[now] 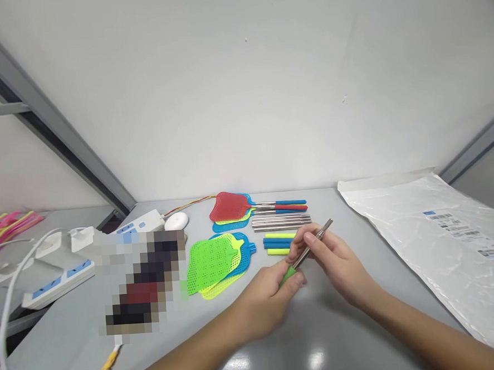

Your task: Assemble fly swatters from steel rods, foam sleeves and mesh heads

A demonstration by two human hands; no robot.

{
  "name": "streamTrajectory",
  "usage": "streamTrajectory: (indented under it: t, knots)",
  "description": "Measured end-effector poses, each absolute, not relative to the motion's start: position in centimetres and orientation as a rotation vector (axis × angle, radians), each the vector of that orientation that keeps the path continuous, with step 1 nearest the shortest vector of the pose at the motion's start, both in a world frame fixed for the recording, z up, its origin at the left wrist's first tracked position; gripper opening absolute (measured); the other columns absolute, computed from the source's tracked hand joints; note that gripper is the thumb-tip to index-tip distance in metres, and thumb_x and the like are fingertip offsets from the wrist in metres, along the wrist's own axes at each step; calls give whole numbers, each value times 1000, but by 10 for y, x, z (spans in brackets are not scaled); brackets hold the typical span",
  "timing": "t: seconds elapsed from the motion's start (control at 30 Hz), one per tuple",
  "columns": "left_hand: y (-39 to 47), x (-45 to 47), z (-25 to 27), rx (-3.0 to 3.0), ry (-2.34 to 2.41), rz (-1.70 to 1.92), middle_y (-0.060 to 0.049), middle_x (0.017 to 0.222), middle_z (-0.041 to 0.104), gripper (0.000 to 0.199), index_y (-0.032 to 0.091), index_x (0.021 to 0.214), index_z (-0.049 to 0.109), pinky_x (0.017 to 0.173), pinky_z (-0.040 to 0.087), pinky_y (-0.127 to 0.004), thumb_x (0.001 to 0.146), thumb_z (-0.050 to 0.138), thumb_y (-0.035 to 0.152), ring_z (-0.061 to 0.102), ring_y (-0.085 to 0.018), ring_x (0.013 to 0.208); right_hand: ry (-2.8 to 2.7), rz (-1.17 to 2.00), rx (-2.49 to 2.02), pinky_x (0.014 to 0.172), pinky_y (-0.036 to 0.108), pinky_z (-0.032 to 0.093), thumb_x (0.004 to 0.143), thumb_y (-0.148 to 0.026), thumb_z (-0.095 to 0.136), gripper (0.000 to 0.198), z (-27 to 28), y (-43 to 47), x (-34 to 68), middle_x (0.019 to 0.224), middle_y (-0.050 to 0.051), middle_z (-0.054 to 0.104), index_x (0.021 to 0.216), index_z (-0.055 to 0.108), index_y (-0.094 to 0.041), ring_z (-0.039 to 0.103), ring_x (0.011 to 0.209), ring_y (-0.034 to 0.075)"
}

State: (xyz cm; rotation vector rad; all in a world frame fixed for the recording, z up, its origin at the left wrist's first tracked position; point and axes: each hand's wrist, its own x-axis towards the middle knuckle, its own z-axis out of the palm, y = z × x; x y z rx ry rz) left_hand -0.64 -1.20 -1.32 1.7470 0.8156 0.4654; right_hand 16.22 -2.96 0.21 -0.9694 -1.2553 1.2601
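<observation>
My left hand (274, 295) is closed around a green handle grip (286, 276). Out of that grip runs a metal telescopic rod (305, 253), slanting up to the right, and my right hand (333, 260) pinches it near its upper end. Just behind my hands lie yellow and blue handle sleeves (278, 243), partly covered by my fingers. Beyond them is a row of bare metal rods (280, 222). Left of my hands, green, yellow and blue fly swatter heads (214, 262) lie overlapped. At the back are fly swatters with rods and grips, a red one (230, 206) on top.
A white plastic mailing bag (426, 241) with labels covers the table's right side. To the left are power strips (60, 283) with plugs and cables, a round white object (176, 221) and a pixelated item (142, 286). Pink and yellow strips (13, 227) lie far left.
</observation>
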Motion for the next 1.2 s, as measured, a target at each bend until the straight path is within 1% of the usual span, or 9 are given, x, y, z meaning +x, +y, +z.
streamTrajectory:
  t: [0.07, 0.13, 0.23, 0.33, 0.4, 0.57, 0.77, 1.0, 1.2]
  knots:
    - [-12, -7, -14, 1717, 794, 501, -2, 93, 58, 31, 19, 107, 58, 74, 38, -28, 96, 40, 42, 49, -17, 83, -1330, 1158, -1007, 75, 32, 49, 98, -41, 43, 23, 3, -31, 161, 82, 1, 61, 90, 53, -22, 60, 81, 17]
    - [-11, -7, -16, 1692, 792, 529, -3, 93, 59, 31, 19, 110, 57, 73, 38, -28, 95, 43, 42, 50, -17, 82, -1395, 1021, -1020, 72, 31, 48, 98, -40, 42, 23, 4, -33, 164, 81, 1, 60, 88, 53, -22, 59, 78, 16]
    - [-10, -9, -19, 1658, 793, 548, -4, 94, 60, 31, 19, 111, 57, 72, 39, -28, 93, 47, 42, 52, -17, 82, -1456, 843, -995, 73, 31, 47, 99, -36, 42, 22, 4, -32, 173, 80, 1, 59, 86, 54, -23, 58, 78, 16]
    - [-10, -9, -21, 1660, 805, 560, -5, 104, 61, 28, 22, 113, 57, 78, 42, -30, 92, 52, 39, 55, -18, 91, -1421, 764, -961, 71, 32, 46, 100, -33, 41, 20, 4, -31, 181, 79, 0, 57, 87, 52, -24, 56, 75, 15]
    - [-10, -10, -21, 1676, 827, 544, -4, 106, 62, 25, 23, 111, 58, 79, 43, -30, 90, 55, 37, 55, -18, 91, -1396, 739, -952, 68, 32, 44, 100, -33, 40, 20, 4, -31, 183, 77, -1, 55, 86, 51, -24, 54, 72, 14]
    - [-11, -9, -21, 1685, 839, 537, -3, 114, 62, 22, 25, 111, 58, 84, 44, -32, 92, 52, 35, 57, -18, 93, -1401, 716, -917, 65, 32, 41, 101, -33, 37, 22, 6, -31, 185, 72, -2, 48, 84, 47, -23, 49, 68, 14]
    - [-10, -7, -23, 1691, 828, 541, -4, 102, 65, 23, 22, 107, 58, 84, 44, -33, 93, 49, 39, 57, -18, 94, -1410, 738, -839, 68, 35, 40, 102, -34, 33, 26, 4, -30, 183, 71, -2, 42, 81, 43, -23, 43, 67, 14]
    - [-8, -6, -27, 1677, 856, 535, -4, 100, 62, 25, 23, 109, 57, 79, 45, -32, 93, 49, 40, 56, -18, 91, -1361, 834, -792, 67, 35, 35, 102, -34, 32, 27, -3, -31, 172, 68, -3, 39, 78, 40, -23, 38, 64, 14]
    - [-7, -5, -28, 1683, 850, 542, -3, 97, 62, 24, 22, 107, 58, 80, 44, -32, 94, 49, 40, 56, -18, 90, -1376, 841, -821, 64, 33, 33, 102, -34, 32, 28, -13, -26, 170, 67, -3, 38, 76, 38, -23, 38, 63, 14]
